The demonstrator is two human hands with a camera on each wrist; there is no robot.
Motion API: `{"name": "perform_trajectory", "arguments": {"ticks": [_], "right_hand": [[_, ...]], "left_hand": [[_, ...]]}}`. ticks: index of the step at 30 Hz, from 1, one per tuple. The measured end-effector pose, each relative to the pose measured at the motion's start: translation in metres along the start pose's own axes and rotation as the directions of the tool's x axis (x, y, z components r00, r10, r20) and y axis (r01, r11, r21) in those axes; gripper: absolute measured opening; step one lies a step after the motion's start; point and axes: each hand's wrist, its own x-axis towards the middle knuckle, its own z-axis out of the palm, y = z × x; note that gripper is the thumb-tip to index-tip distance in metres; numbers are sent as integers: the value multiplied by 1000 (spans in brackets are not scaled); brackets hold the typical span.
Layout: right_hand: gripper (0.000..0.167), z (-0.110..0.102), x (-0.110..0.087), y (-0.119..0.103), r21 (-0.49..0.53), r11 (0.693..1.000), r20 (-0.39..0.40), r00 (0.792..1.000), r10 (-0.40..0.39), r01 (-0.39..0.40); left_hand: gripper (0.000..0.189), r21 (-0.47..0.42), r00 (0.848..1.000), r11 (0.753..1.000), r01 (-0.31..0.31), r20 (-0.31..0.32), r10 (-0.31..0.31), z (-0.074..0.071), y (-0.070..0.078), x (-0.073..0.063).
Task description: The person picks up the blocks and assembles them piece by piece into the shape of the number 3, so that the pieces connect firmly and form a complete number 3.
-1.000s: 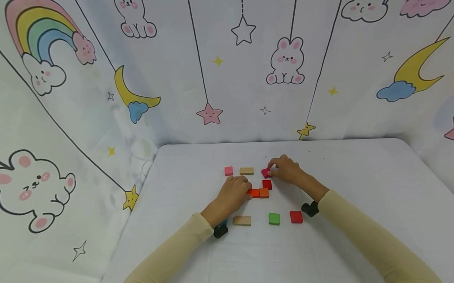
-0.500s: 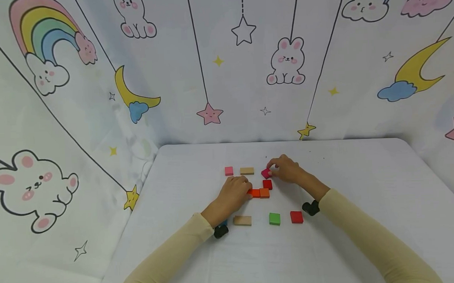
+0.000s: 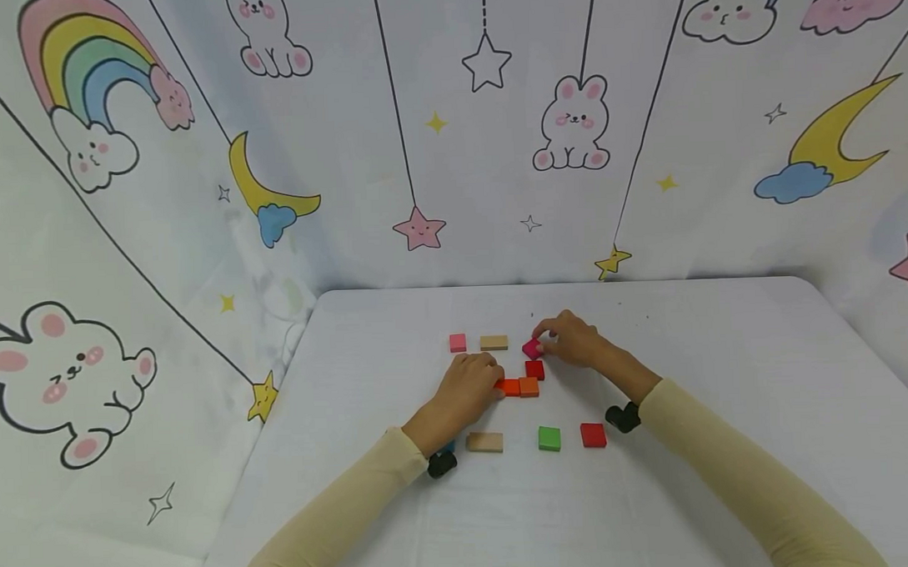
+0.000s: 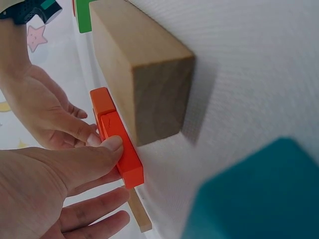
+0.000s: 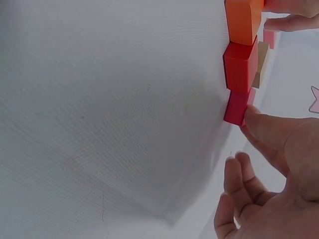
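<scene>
My left hand [image 3: 465, 385] pinches an orange-red block [image 4: 123, 154] with thumb and fingers. Against that block's far end lies an orange block [image 3: 528, 387]. A red block [image 5: 240, 67] sits just behind the orange one on the table. My right hand [image 3: 572, 339] pinches a crimson block [image 5: 235, 107], which is turned at an angle and stands close behind the red block. Seen from the head, the left fingers hide part of the orange-red block.
Behind the left hand lie a pink block [image 3: 458, 343] and a tan block [image 3: 494, 342]. Nearer the front are another tan block [image 3: 485, 443], a green block [image 3: 549, 439] and a red block [image 3: 593, 435]. A blue block [image 4: 259, 199] lies partly under the left wrist.
</scene>
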Motion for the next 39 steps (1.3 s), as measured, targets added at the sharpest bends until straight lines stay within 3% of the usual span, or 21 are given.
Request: {"name": "perform_trajectory", "arguments": {"ticks": [39], "right_hand": [[29, -1, -3, 0, -1, 999, 2, 999, -48, 48]], "left_hand": [[30, 11, 1000, 1000, 2, -5, -2, -1, 2, -2]]}}
